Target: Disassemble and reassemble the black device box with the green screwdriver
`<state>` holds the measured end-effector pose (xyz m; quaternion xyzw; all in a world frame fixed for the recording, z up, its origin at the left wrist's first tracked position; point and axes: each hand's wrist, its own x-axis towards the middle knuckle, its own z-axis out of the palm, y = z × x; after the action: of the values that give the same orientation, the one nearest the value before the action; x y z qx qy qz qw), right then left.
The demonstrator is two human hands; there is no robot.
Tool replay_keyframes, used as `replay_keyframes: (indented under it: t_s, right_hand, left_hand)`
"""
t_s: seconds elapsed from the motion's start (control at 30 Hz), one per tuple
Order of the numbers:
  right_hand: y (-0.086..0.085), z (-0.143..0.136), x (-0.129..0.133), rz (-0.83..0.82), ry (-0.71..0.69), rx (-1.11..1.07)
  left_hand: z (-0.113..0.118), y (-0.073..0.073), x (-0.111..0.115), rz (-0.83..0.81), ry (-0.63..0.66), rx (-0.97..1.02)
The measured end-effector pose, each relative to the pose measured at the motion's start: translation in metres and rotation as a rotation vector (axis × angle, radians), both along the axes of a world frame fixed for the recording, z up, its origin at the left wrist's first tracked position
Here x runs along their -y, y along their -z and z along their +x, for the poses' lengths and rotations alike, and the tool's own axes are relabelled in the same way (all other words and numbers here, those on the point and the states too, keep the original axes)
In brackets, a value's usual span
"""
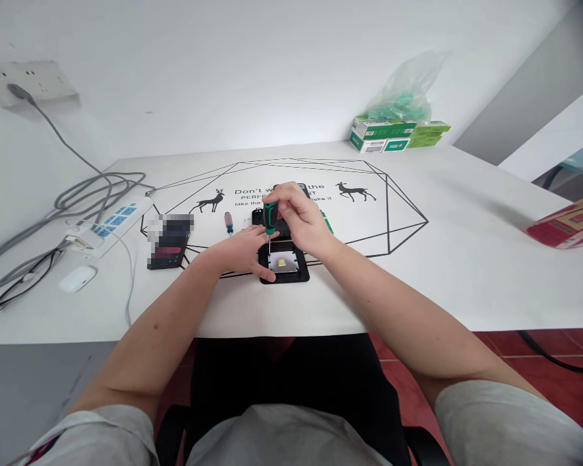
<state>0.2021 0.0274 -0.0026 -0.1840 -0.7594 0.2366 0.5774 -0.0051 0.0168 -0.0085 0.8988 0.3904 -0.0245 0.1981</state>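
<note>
My right hand [298,217] grips a screwdriver [271,219] with a green and black handle, held upright. Its thin shaft points down at the left part of a small black device casing [298,276] on the table. Inside that casing lies a silvery plate with a small yellowish square [282,263]. From the left, my left hand [243,251] holds the casing, thumb at its front left and fingers near the screwdriver shaft. Behind it lies another black part [258,217], partly hidden by my right hand. The screwdriver's tip is too small to make out.
A second screwdriver [228,222] lies left of the parts, and a phone [171,243] farther left. A power strip [111,223], cables, glasses [26,278] and a white case [78,278] occupy the left side. Green boxes [383,134] stand at the back right; a red package [568,223] is right.
</note>
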Motion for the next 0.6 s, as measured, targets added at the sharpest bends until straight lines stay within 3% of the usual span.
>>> replay_keyframes:
  t_s: [0.13,0.4,0.6]
  right_hand:
    - [-0.002,0.001,0.004,-0.035,0.026,-0.035]
    - [0.002,-0.008,0.010,-0.365,-0.145,-0.140]
    - [0.001,-0.008,0.016,-0.351,-0.198,-0.059]
  left_hand:
    - [0.000,0.000,0.001,-0.010,-0.017,0.014]
    - [-0.001,0.000,0.002,0.000,0.002,0.074]
    - [-0.002,0.001,0.000,0.037,0.030,0.073]
